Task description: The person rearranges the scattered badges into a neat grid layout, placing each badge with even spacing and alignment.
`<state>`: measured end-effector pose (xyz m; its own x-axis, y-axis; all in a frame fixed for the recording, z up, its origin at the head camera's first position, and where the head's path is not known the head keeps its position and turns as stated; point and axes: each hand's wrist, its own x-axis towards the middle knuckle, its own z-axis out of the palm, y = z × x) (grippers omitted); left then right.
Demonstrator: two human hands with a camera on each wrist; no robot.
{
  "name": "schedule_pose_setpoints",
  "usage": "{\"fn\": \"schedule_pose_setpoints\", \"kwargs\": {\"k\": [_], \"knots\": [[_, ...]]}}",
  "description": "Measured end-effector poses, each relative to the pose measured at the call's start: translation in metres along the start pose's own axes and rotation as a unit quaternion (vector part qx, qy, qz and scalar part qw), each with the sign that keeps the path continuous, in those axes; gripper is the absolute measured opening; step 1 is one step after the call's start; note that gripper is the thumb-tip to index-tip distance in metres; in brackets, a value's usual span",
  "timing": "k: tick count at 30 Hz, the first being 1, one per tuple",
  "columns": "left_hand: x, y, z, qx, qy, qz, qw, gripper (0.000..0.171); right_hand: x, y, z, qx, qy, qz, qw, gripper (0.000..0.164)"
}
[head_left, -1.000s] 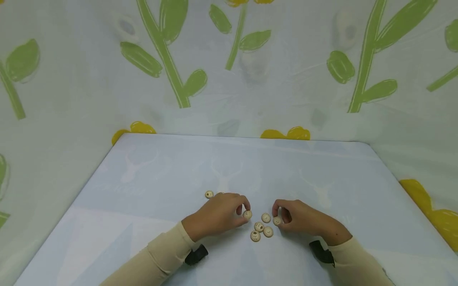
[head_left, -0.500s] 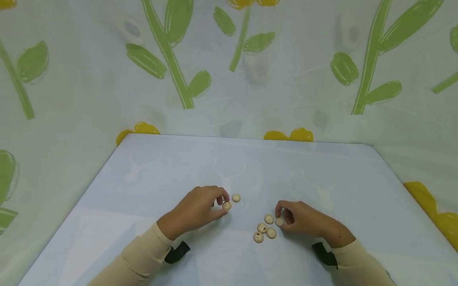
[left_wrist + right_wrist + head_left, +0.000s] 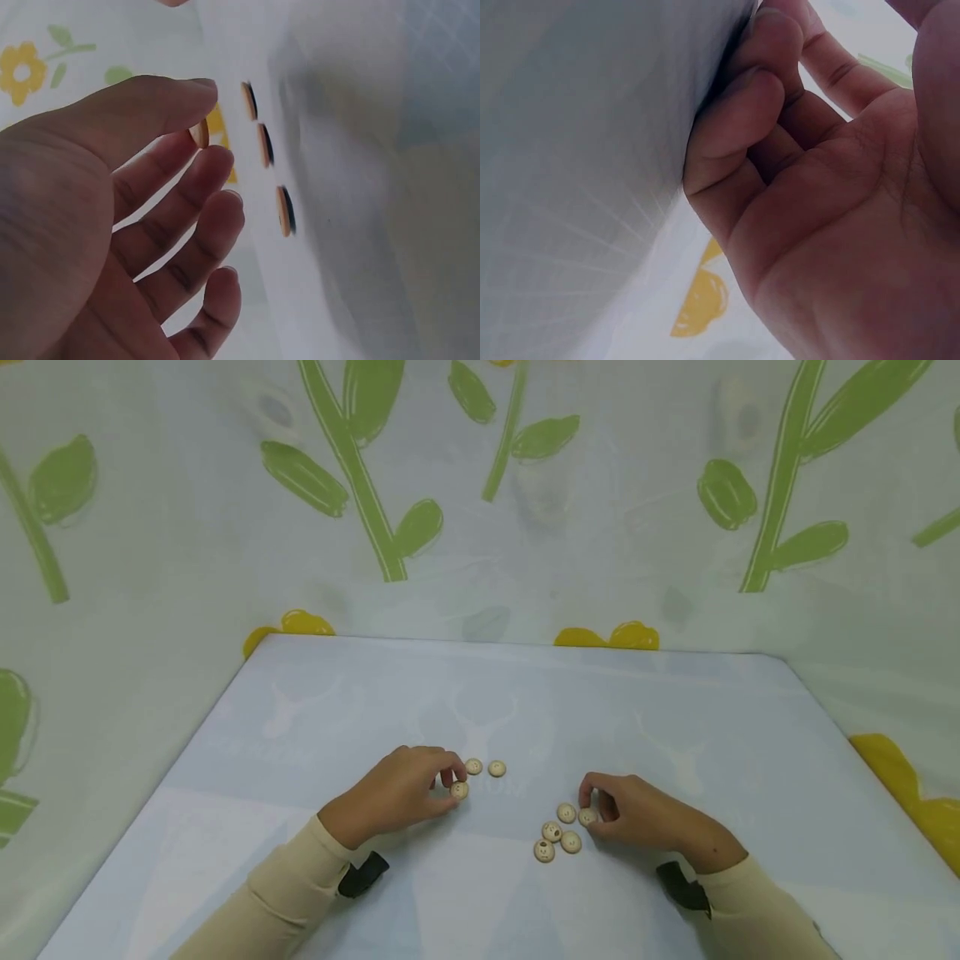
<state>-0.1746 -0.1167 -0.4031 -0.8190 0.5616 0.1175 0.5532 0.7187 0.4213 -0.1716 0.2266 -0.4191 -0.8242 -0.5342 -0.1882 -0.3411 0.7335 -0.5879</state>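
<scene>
My left hand (image 3: 401, 793) pinches a small round wooden disc (image 3: 459, 790) with a face drawn on it, between thumb and forefinger. In the left wrist view this held disc (image 3: 200, 133) hangs above the table while the other fingers spread loosely. Just beyond the fingertips lie a wooden disc (image 3: 473, 766) and a second disc (image 3: 497, 768); the left wrist view shows three in a row, the nearest disc (image 3: 283, 211) among them. My right hand (image 3: 637, 812) pinches another face disc (image 3: 588, 817) low over the table; that disc is hidden in the right wrist view.
Left of the right hand, several more face discs (image 3: 552, 832) lie in a loose cluster on the pale blue-white table (image 3: 360, 693). Behind the table hangs a light curtain (image 3: 600, 527) with green leaves and yellow flowers. Black straps (image 3: 363, 874) sit at both wrists.
My left hand has carried its disc leftward from beside the cluster to near the row, uncovering discs behind it. The right hand stays almost in place with its disc.
</scene>
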Motion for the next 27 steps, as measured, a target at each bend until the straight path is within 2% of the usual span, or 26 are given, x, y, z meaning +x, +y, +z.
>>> {"fn": "schedule_pose_setpoints", "kwargs": {"k": [6,15,19,27], "knots": [[-0.002,-0.008,0.001,0.017,-0.019,-0.015,0.9996,0.009,-0.001,0.001,0.001,0.009,-0.007,0.009,1.0,0.02],[0.0,-0.017,0.002,0.057,-0.016,-0.03,0.9978,0.008,-0.001,-0.003,0.0,0.007,0.004,0.006,1.0,0.02],[-0.001,-0.021,0.002,0.062,-0.025,-0.037,0.9971,0.007,-0.001,-0.004,0.001,0.01,-0.001,0.011,1.0,0.019],[0.0,-0.024,0.001,0.072,-0.018,-0.04,0.9964,0.008,0.001,-0.003,0.003,-0.003,0.015,0.007,1.0,0.02]]}}
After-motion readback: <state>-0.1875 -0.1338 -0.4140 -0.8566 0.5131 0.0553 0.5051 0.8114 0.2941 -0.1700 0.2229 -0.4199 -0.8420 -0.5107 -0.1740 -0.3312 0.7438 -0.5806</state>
